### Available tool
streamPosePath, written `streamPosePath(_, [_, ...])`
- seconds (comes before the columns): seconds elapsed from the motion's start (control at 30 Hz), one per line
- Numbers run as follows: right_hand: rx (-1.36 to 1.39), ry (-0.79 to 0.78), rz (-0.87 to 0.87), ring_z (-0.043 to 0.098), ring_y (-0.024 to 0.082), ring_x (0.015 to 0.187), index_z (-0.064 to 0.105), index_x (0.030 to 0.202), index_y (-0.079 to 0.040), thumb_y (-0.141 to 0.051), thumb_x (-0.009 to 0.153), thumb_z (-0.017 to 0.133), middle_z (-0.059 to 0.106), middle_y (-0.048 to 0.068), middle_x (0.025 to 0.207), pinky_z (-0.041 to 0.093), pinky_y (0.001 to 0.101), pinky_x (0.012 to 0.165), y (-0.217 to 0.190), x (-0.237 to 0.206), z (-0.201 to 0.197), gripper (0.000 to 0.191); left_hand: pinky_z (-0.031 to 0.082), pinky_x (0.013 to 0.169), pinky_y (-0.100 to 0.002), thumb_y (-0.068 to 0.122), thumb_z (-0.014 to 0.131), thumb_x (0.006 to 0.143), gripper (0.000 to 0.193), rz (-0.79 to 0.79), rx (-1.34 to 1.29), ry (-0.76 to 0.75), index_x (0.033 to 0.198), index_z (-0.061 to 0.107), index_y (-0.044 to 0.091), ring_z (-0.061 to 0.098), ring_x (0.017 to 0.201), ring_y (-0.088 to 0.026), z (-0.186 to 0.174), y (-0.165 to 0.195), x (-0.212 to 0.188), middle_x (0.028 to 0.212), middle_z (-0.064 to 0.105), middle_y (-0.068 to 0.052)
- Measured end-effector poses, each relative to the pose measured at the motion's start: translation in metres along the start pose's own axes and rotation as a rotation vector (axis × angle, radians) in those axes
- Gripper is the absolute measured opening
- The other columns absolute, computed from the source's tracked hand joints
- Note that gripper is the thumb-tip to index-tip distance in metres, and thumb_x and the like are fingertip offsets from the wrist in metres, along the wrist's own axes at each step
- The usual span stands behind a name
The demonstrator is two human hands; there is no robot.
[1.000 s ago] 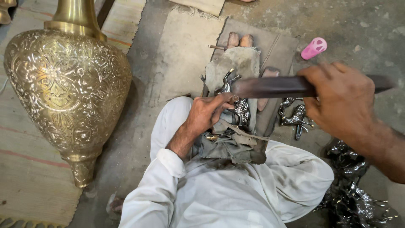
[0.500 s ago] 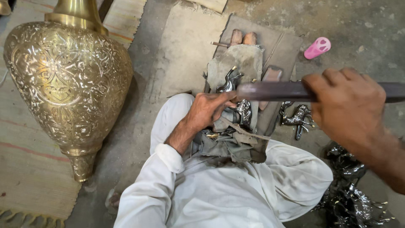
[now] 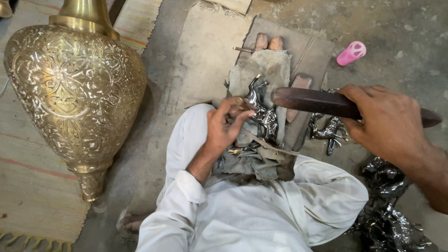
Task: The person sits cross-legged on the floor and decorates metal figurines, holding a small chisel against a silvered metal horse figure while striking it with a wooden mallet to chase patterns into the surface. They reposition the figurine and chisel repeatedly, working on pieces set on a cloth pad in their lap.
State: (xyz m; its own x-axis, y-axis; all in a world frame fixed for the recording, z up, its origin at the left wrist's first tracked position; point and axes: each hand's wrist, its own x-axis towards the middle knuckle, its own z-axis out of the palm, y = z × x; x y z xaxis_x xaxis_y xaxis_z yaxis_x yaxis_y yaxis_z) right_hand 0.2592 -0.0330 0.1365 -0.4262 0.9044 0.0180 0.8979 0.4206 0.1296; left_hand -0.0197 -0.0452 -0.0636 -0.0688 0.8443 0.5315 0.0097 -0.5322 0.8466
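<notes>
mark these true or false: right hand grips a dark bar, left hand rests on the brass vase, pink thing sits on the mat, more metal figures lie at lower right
1. The right hand grips a dark bar. True.
2. The left hand rests on the brass vase. False: it steadies a shiny metal figure on a cloth-covered block.
3. The pink thing sits on the mat. False: it lies on bare floor.
4. More metal figures lie at lower right. True.

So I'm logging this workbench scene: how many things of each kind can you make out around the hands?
Engraved brass vessel: 1
Silvery horse figurines, clearly separate: 2, one at the left hand, one lying beside
Dark wooden mallet, in the right hand: 1
Pink plastic cap: 1
Heap of silvery castings, uncountable: 1
Total: 6
</notes>
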Motion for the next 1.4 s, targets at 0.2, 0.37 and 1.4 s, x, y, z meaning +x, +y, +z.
streamPosePath(0.2, [-0.034,0.009,-0.075,0.071,0.028,0.095,0.067,0.117,-0.017,-0.018,0.074,0.078,0.073,0.006,0.095,0.055,0.0444,0.076,-0.003,0.009,0.001,0.044,0.064,0.078,-0.029,-0.004,0.073,0.096,0.033,-0.066,0.074,0.001,0.124,0.057,0.0,0.079,0.092,-0.016,0.011,-0.014,-0.017,0.103,0.079,-0.014])
streamPosePath(0.37, [-0.174,0.095,-0.235,0.07,0.022,0.089,0.069,0.113,-0.017,-0.022,0.069,0.083,0.069,0.002,0.09,0.055,0.0375,0.073,-0.016,0.02,-0.018,0.047,0.064,0.069,-0.029,0.002,0.08,0.093,0.036,0.05,0.239,0.025,0.122,0.058,0.002,0.079,0.086,-0.018,0.013,-0.024,-0.026,0.097,0.078,-0.011])
streamPosePath(1.4, [-0.515,0.3,-0.396,0.072,0.017,0.085,0.074,0.103,-0.025,-0.023,0.085,0.067,0.067,-0.004,0.082,0.051,0.0313,0.066,-0.051,0.035,-0.06,0.02,0.051,0.05,-0.029,0.006,0.078,0.092,0.032,0.089,0.281,0.027,0.119,0.063,-0.003,0.068,0.053,-0.015,0.014,-0.008,-0.016,0.083,0.078,-0.012])
